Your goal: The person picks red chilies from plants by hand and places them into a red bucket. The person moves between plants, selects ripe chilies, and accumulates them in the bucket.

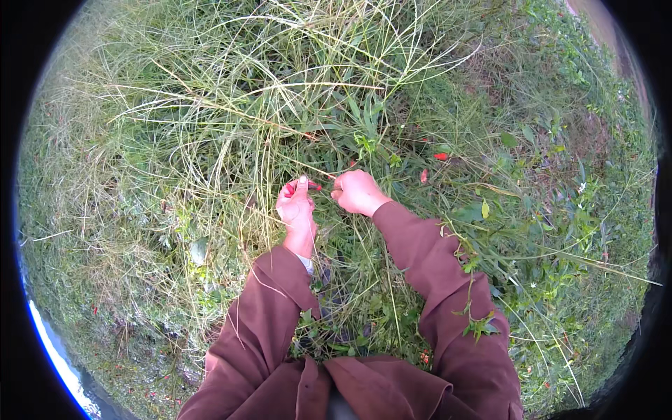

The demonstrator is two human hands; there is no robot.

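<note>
My left hand [297, 207] is closed around a few slim red chili peppers [314, 186], whose tips stick out past the thumb and fingers. Just to its right, my right hand [359, 192] has its fingers curled together close to the plants. A dry grass stem [310, 167] runs down to its fingertips; whether they pinch anything is hidden. Beyond the right hand, a red chili pepper [441, 156] shows among the leaves, with a paler red one [423, 176] nearer to me.
Long tangled grass [252, 100] spreads in front and to the left. A leafy vine [475, 294] hangs across my right sleeve [430, 252]. More red specks dot the low greenery, and a bare brownish strip [604, 26] lies at the upper right rim.
</note>
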